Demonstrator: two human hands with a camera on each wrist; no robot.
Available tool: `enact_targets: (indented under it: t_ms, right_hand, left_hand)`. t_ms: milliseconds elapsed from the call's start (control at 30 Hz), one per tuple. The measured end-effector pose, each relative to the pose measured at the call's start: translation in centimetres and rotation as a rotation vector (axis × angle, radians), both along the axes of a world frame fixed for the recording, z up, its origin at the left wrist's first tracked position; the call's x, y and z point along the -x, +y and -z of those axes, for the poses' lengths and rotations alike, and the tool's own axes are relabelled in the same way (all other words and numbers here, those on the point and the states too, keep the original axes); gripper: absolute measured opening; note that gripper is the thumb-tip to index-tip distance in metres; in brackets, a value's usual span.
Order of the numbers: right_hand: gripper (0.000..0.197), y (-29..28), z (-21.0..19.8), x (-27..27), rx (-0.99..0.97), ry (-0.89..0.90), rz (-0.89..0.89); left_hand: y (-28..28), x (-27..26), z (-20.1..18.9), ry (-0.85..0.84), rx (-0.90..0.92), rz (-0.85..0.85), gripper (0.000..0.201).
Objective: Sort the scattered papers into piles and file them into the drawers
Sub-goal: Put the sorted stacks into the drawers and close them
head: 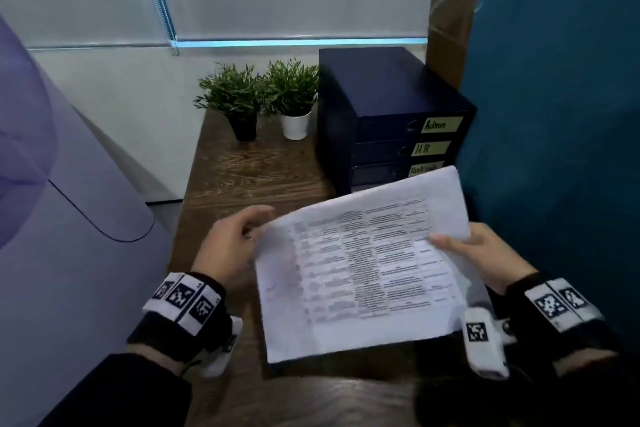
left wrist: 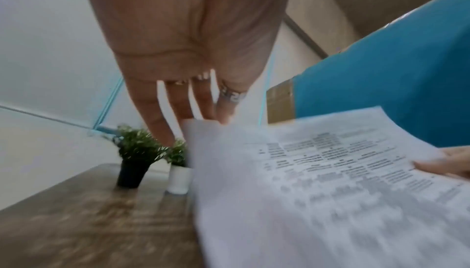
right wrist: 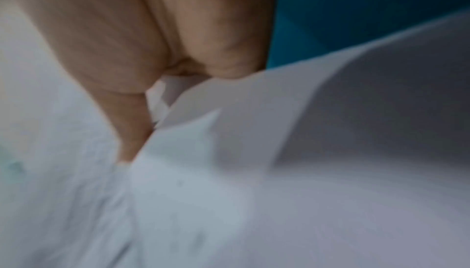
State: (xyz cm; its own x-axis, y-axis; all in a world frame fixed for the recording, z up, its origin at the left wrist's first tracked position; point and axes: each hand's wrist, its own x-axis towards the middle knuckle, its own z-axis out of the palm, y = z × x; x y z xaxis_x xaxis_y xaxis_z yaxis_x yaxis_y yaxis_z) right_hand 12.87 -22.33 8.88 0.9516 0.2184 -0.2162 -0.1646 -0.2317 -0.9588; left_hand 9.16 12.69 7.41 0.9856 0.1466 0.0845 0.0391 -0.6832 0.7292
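Observation:
A stack of printed papers (head: 363, 263) hangs tilted above the wooden desk (head: 249, 170). My right hand (head: 460, 244) pinches its right edge, thumb on top and fingers underneath; the right wrist view shows that hand (right wrist: 152, 101) on the papers (right wrist: 305, 171), blurred. My left hand (head: 256, 229) is at the top left corner. In the left wrist view its fingers (left wrist: 203, 107) run fairly straight, tips behind the corner of the papers (left wrist: 318, 192). A dark blue drawer unit (head: 391, 107) stands at the back right, drawers closed, labelled "Admin" (head: 441, 124) and "HR" (head: 429, 148); the papers partly hide the third label.
Two small plants stand at the back of the desk, one in a black pot (head: 244, 126), one in a white pot (head: 295, 125). A teal wall (head: 554, 114) runs close along the right. A large lilac surface (head: 69, 218) fills the left side.

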Motion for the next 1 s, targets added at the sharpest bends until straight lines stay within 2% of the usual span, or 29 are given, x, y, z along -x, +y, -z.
enact_targets:
  t_ms: [67,100,133,233,300,400,533,600,733,900,933,1000]
  right_hand:
    - [0.077,-2.1,2.3,0.6,-0.08,0.031,0.237]
    - [0.086,-3.0,3.3,0.8,-0.099,0.032,0.328]
    - [0.082,-3.5,3.9,1.1,-0.107,0.035,0.405]
    - [0.022,-3.4,3.5,1.8,-0.16,0.08,0.539]
    - [0.027,-3.3,3.4,1.4,-0.179,0.105,0.586]
    - [0.034,-2.7,3.3,0.3,-0.169,0.142,0.648]
    - [0.032,-2.6,3.9,-1.4,-0.215,0.19,0.815]
    - [0.032,-2.2,4.3,-2.6,-0.203,0.197,0.845]
    - [0.032,-0.5,5.5,-7.1,-0.261,0.225,0.823]
    - [0.037,2.4,7.4,-11.9,-0.09,0.24,0.724]
    - [0.036,2.7,8.0,-12.7,-0.076,0.25,0.745]
    - [0.026,3.4,8.9,-13.8,-0.17,0.282,0.816]
  left_hand:
    - [0.3,-0.1,2.4,0.021,-0.027,-0.108,0.046]
    - [0.0,0.0,3.6,0.075,-0.057,-0.083,0.049]
    - [-0.6,0.2,4.9,0.158,-0.08,-0.015,0.05]
    - [-2.3,0.8,8.8,0.41,-0.157,0.142,0.048]
    - [-3.1,1.1,10.7,0.51,-0.21,0.154,0.049]
    - [-3.9,2.0,12.2,0.552,-0.325,0.119,0.049]
    - [-4.2,3.6,14.1,0.643,-0.355,0.131,0.071]
    - [-4.0,4.2,15.0,0.664,-0.395,0.159,0.077]
    - [-3.9,4.5,15.9,0.684,-0.414,0.178,0.077]
    - [-3.8,4.5,16.2,0.701,-0.426,0.173,0.077]
    - [-3.8,4.5,16.2,0.702,-0.423,0.174,0.078]
    - [-3.8,4.5,16.0,0.711,-0.417,0.18,0.086]
